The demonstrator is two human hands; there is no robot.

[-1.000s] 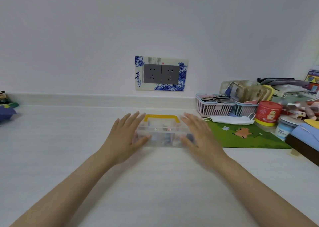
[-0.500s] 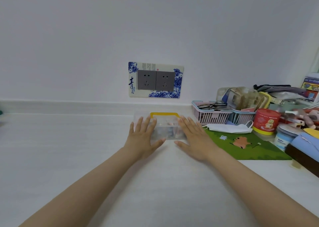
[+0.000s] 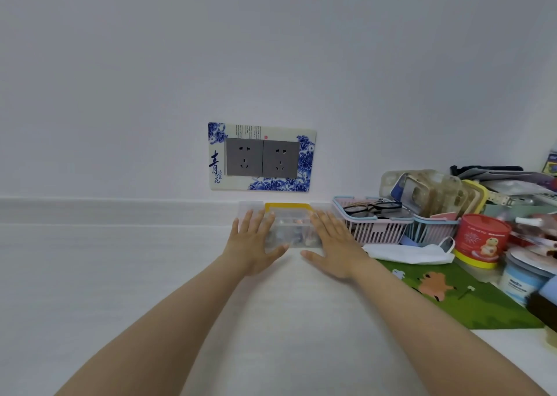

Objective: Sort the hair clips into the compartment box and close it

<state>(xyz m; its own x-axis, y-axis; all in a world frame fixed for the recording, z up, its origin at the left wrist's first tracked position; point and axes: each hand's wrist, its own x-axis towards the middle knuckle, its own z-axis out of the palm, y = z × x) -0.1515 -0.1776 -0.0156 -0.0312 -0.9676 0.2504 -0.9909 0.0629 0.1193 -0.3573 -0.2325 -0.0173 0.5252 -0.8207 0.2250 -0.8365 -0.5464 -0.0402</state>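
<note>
white wall across the upper frame, pale counter (image 3: pixel 105 275) below. at centre, on the wall: a double socket (image 3: pixel 262 158) in a blue-flowered surround. just under it, at the back of the counter: the clear compartment box (image 3: pixel 291 230) with yellow handle (image 3: pixel 287 206), lid down, small hair clips (image 3: pixel 298 234) blurred inside. left hand (image 3: pixel 251 246) flat on the box's left part, fingers spread wide, gripping nothing. right hand (image 3: pixel 333 246) flat on its right part, fingers straight and close together, thumb out, gripping nothing. right of centre: pink basket (image 3: pixel 373 230) holding glasses (image 3: pixel 372 207), just beside the box. lower down: white face mask (image 3: pixel 410 252) on the edge of a green mat (image 3: pixel 470 308). far right: red tin (image 3: pixel 480 240) amid clutter.
</note>
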